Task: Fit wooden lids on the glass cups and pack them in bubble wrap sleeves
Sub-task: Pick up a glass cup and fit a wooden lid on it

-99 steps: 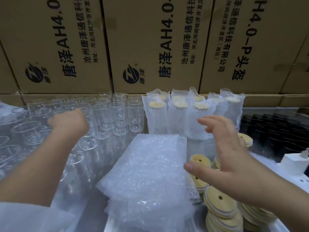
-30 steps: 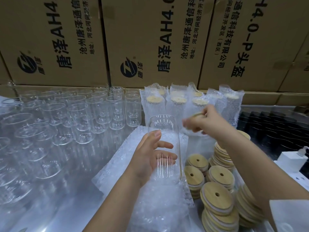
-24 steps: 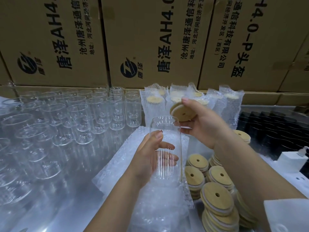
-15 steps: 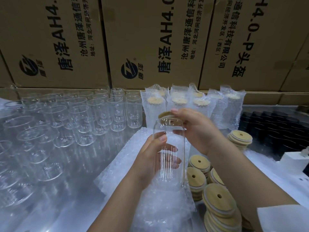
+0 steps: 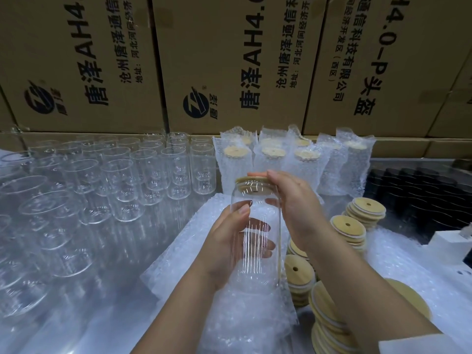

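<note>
Gripping the glass cup round its middle with the left hand, thumb on the near side, fingers wrapped round the far side and showing through the glass. Held upright, most likely to keep the mouth level and to brace against a push from above.

Pressing the wooden lid onto the cup's rim with the right hand, fingers curled over the lid's top and far edge. Looks close to seated, but hard to tell whether fully home all round.

Directly under the cup and spreading to its left, a stack of bubble wrap sleeves. Hard to tell whether touching the cup's base. Probably laid there to have a sleeve ready once the lid is on.

Just right of the cup, stacks of spare lids, handy for the right hand. Left of the cup, rows of empty cups waiting for lids. Behind the cup, finished cups standing in sleeves, lids showing at the top, and behind those, cardboard boxes.

Next, by judgement: seating the lid firmly, then sliding the cup into a sleeve.
</note>
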